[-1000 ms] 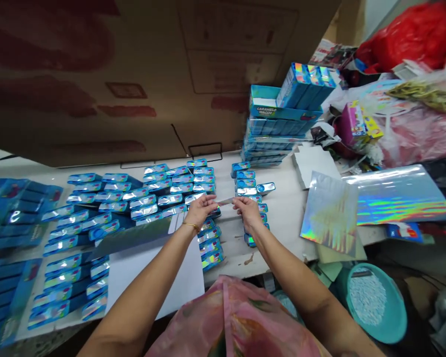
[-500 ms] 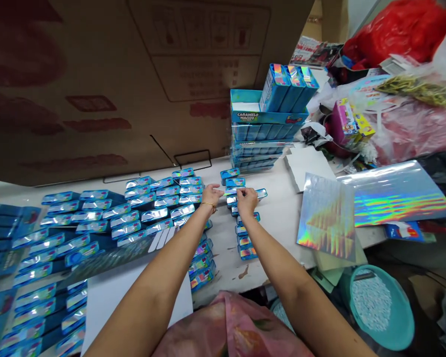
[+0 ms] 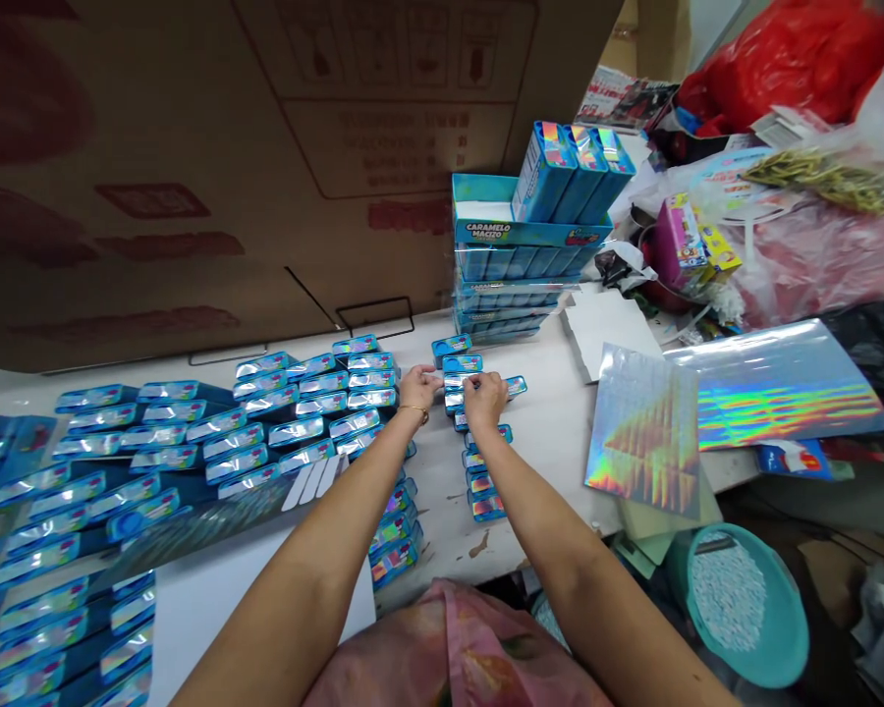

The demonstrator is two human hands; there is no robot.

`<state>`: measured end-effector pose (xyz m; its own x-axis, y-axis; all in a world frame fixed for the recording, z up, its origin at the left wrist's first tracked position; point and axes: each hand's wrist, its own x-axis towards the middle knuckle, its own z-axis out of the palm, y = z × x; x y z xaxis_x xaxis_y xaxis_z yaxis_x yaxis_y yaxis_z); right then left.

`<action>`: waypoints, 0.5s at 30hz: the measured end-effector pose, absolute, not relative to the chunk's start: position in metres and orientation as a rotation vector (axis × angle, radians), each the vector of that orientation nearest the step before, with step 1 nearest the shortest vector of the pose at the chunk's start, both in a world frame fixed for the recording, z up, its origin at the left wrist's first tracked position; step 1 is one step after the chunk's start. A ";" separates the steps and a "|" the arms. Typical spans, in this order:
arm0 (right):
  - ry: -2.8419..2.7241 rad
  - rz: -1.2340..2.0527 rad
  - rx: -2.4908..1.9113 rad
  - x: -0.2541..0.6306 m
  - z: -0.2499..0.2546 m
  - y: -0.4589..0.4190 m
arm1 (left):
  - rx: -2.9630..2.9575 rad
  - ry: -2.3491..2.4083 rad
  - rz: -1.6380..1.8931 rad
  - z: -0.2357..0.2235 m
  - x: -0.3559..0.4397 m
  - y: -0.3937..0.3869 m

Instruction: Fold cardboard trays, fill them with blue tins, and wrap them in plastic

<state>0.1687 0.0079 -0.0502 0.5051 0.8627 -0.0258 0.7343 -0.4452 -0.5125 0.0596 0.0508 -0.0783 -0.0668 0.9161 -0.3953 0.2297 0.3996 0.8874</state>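
Note:
My left hand (image 3: 417, 389) is at the left end of a small blue box (image 3: 454, 382) in a column of such boxes. Its thumb and fingers come together around a small pale piece, too small to make out. From the other side my right hand (image 3: 486, 401) bends its fingers down onto the box tops, fingertips pinched; what they hold is hidden. Behind the hands stand two more blue boxes, the farther one (image 3: 451, 345) with a shiny top. Nearer to me the column continues with boxes (image 3: 485, 483) bearing rainbow-shiny tops.
Many blue boxes (image 3: 265, 403) stand in rows on the left, with a white sheet (image 3: 265, 628) nearer me. A large carton (image 3: 192, 196) walls the back. Stacked display trays (image 3: 530, 260), holographic sheets (image 3: 644, 432) and a teal basin (image 3: 788, 628) are on the right.
The view has shifted slightly, so most things sit a little further left. My hands stay at the same boxes, and the pale strip between them shows less now.

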 end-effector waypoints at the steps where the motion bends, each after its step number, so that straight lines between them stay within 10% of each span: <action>1: -1.330 0.380 -2.313 0.169 -0.049 0.007 | 1.077 1.589 0.774 -0.076 0.061 0.050; 15: -2.190 0.197 -2.018 0.175 -0.026 -0.017 | 2.008 1.899 0.557 0.020 -0.127 -0.046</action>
<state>0.1749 -0.0174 -0.0258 -0.0790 0.9966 0.0255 0.9759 0.0825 -0.2018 -0.1273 -0.0457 0.0203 0.0397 0.9974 0.0607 0.8722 -0.0643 0.4849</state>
